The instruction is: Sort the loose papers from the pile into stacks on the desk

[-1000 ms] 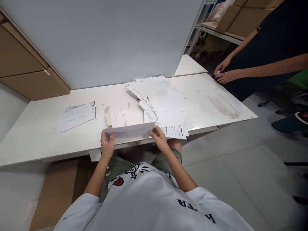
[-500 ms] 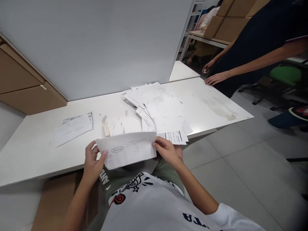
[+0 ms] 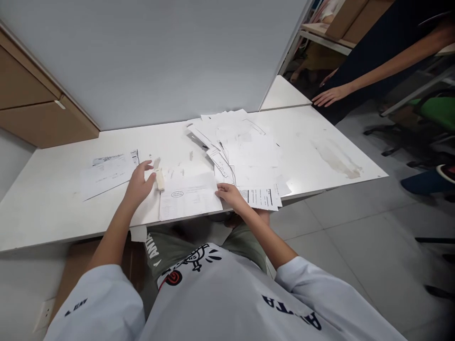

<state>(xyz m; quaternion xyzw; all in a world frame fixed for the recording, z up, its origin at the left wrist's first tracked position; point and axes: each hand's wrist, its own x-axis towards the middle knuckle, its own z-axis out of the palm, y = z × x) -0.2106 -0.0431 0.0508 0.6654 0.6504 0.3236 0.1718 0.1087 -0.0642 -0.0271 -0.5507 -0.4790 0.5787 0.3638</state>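
A printed sheet of paper (image 3: 194, 199) with an oval stamp mark lies at the table's front edge. Its right edge is pinched between the thumb and fingers of my right hand (image 3: 229, 195). My left hand (image 3: 140, 183) is open, thumb and fingers apart, just left of a small cream-coloured block (image 3: 160, 180), whose kind I cannot make out. Under and beside my left hand, another white paper (image 3: 146, 212) continues from the stamped sheet, and a corner of paper hangs over the edge. Further left lie a few loose sheets (image 3: 103, 175).
A messy pile of papers (image 3: 245, 147) spreads across the middle of the white table (image 3: 53, 199). Behind it stands a tall grey panel (image 3: 159, 61), with cardboard boxes (image 3: 42, 123) at left. Another person's hand (image 3: 329, 96) rests at the table's far right corner.
The stamped sheet has come down from the air onto the table. My left hand has let go of it and moved up beside the cream block. My right hand still pinches the sheet.
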